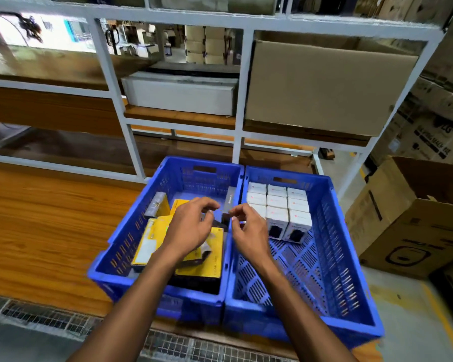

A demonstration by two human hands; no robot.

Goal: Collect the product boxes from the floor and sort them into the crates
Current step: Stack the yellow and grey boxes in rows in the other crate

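Two blue plastic crates stand side by side on a low wooden platform. The left crate (pixel 131 231) holds several yellow and black product boxes (pixel 152 241) lying loosely, plus a grey box (pixel 230 202) leaning on its right wall. The right crate (pixel 335 231) holds several white boxes (pixel 277 205) packed upright in rows at its far end. My left hand (pixel 191 226) hovers over the left crate, fingers curled and apart, holding nothing. My right hand (pixel 249 231) hangs above the shared crate walls, fingers loosely bent, also empty.
A white metal shelf rack (pixel 242 100) rises behind the crates, carrying a large brown carton (pixel 324 87) and a long white box (pixel 181 95). Open cardboard cartons (pixel 416 218) stand on the floor at right. A wire grate (pixel 50 320) runs along the platform's near edge.
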